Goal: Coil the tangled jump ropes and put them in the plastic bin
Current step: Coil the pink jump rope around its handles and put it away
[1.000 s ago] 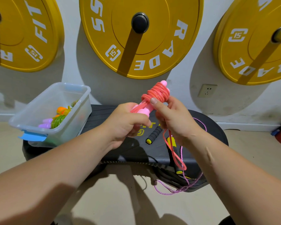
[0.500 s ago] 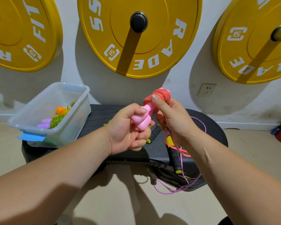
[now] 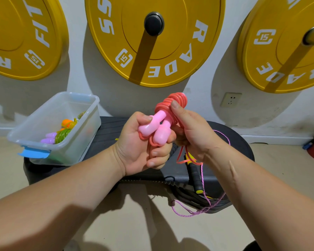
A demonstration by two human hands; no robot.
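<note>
Bin [image 3: 83, 138] at left edge of platform [image 3: 107, 142]

3 yellow weight plates on white wall [image 3: 76, 24]: left plate [image 3: 25, 37], centre plate [image 3: 170, 51], right plate [image 3: 279, 60]. Wall socket [image 3: 231, 99] below. Black ribbed step platform [image 3: 109, 134] on beige floor [image 3: 279, 169].

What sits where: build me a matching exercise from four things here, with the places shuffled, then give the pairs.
Things
1. pink handles
2. coral rope coil
3. green rope
4. purple cord

Places
A. inside the plastic bin
B. trailing off the front of the black platform
C. gripped by the left hand
D. pressed under the thumb of the right hand

Pairs: 1-C, 2-D, 3-A, 4-B
</note>
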